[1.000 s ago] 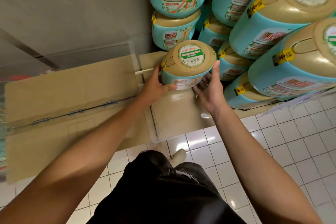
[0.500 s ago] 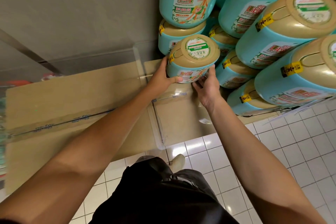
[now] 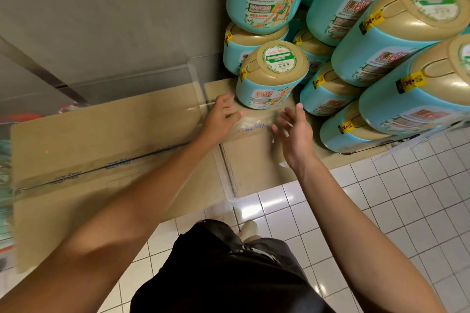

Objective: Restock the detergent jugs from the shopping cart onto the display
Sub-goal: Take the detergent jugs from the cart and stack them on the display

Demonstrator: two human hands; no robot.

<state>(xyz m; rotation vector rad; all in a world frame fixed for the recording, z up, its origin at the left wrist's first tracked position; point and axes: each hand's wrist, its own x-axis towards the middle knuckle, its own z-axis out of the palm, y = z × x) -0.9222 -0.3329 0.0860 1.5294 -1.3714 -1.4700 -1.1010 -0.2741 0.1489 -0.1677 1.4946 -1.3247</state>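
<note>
Detergent jug: teal Liby jug with a gold lid, standing on the right cardboard box, on the left edge of the display.
Left hand: at the jug's 8 o'clock, fingers loose and spread, holding nothing; its fingertips are just beside the jug's base, too blurred to tell if they touch.
Right hand: at the jug's 5 o'clock, palm turned toward the jug, fingers straight and apart, holding nothing and clear of the jug.
Stacked jugs: matching Liby jugs piled in tiers from the jug's 12 to 4 o'clock.
Left cardboard box: taped, at the jug's 8 o'clock, beside the right box.
Floor: white tiles at 6 o'clock.
</note>
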